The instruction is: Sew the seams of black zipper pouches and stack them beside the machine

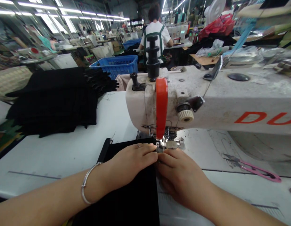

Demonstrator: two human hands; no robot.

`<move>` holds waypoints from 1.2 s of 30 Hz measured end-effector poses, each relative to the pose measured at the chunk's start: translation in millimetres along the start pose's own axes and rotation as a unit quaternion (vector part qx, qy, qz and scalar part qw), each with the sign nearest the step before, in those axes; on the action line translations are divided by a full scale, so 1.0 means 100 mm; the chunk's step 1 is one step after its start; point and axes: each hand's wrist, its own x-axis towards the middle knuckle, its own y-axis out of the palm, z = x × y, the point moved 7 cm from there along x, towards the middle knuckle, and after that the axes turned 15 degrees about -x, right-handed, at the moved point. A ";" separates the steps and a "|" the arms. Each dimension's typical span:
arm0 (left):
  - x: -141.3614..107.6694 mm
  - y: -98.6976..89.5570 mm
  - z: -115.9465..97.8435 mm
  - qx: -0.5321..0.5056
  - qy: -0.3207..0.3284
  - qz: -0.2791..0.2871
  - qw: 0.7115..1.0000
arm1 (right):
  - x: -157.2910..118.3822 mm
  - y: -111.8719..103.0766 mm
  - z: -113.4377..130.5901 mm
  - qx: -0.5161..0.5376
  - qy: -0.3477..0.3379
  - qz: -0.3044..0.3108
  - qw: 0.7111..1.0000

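Black fabric [136, 201], left hand [129, 161] open flat atop, right hand [183, 174] curled, grip unclear

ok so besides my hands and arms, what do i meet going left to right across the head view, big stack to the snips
Stack of black fabric → small black knob → red curved guard → ribbed whitish dial → pink-handled snips

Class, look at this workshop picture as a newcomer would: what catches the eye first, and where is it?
The bright red-orange bar stands out first, upright on the front of the pale sewing machine, just above the two hands. Next comes the dark stack of cloth at the left of the white table, then the pink-handled snips lying open at the right.
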 end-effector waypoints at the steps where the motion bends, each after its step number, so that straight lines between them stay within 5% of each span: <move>1: 0.00 0.00 0.01 -0.005 -0.001 0.000 1.000 | 0.00 0.01 0.00 0.001 0.000 0.003 1.000; 6: 0.06 0.05 0.06 0.003 0.012 0.029 0.999 | 0.01 0.05 -0.02 0.006 0.015 0.017 1.000; 11: 0.10 -0.12 0.11 -0.057 -0.001 -0.007 0.998 | 0.01 -0.03 -0.03 -0.005 0.018 0.004 1.000; 15: -0.20 0.00 -0.28 -0.038 -0.049 0.054 0.997 | -0.16 -0.04 0.20 -0.002 -0.012 0.028 1.000; 17: -0.45 0.16 -0.56 0.014 -0.061 0.061 0.996 | -0.32 -0.01 0.39 -0.013 -0.030 -0.009 0.999; 22: -0.90 0.42 -0.94 0.026 -0.088 -0.023 0.995 | -0.79 0.06 0.80 -0.022 -0.003 -0.167 0.986; 27: -1.08 0.22 -0.87 -0.107 -0.127 -0.137 0.977 | -1.12 0.17 0.87 0.146 0.093 -0.096 0.980; 32: -1.07 -0.04 -1.04 -0.056 -0.102 -0.224 0.968 | -1.15 0.46 0.82 0.321 0.285 0.025 0.903; 36: -0.96 0.12 -1.14 -0.006 -0.077 -0.163 0.984 | -1.05 0.69 0.91 0.511 0.352 0.021 0.784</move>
